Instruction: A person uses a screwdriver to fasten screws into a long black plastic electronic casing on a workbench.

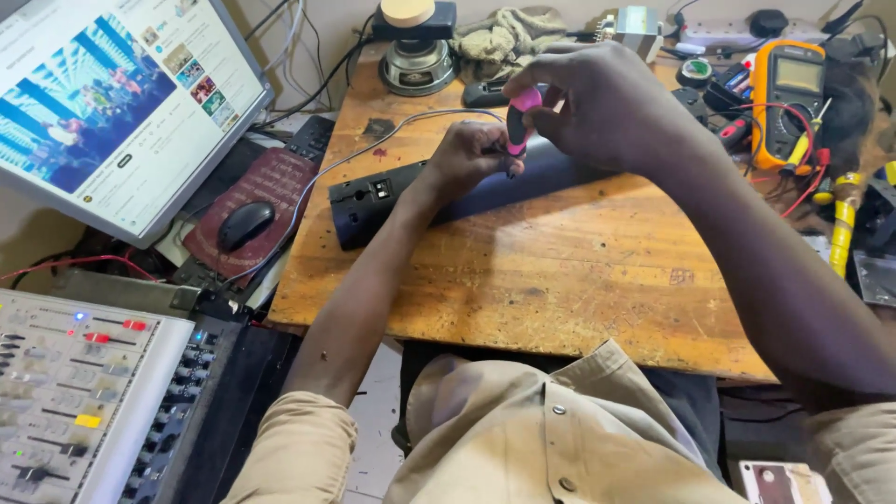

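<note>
One long black speaker bar (392, 191) lies mid-table (560, 280). The left hand (471, 159) steadies it; the right hand (597, 103), its grip closed around one pink-handled screwdriver (519, 119), holds the tool upright on the bar. One mouse (245, 224) sits at nine o'clock, one yellow multimeter (789, 93) at two.

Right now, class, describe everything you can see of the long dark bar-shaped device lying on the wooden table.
The long dark device is a slim, rounded bar, apparently plastic, lying flat and slanted across the wooden table. Its near end shows a panel with a small switch, and a grey cable runs from there. The left hand rests on it; the right hand holds a pink-handled screwdriver upright against its top.
</note>
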